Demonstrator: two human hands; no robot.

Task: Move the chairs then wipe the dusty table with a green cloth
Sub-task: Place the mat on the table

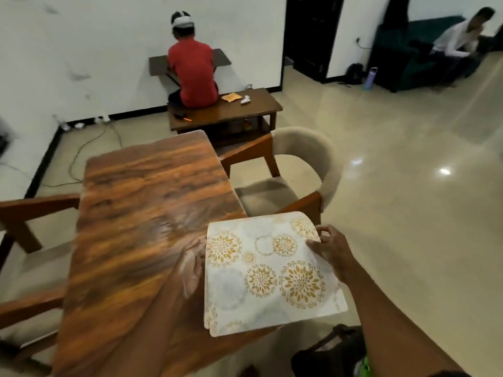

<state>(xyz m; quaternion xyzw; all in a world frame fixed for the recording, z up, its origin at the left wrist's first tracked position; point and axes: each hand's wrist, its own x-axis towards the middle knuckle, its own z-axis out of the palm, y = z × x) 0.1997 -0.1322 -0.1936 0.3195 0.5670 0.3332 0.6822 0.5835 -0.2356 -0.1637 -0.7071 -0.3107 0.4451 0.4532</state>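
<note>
Nearest, at the table's [141, 213] near right corner, a stiff white mat [272, 270] printed with gold flower rounds is pinched at its right edge by the right hand [330, 250]. His left hand [192, 268], chalky with dust, lies flat and open beside it. Chairs [296, 172] remain tucked in, so I'd say he's only clearing. Glossy wood-grain top, dust-smeared. A green scrap [366, 368] shows lowest right, perhaps the cloth.
</note>
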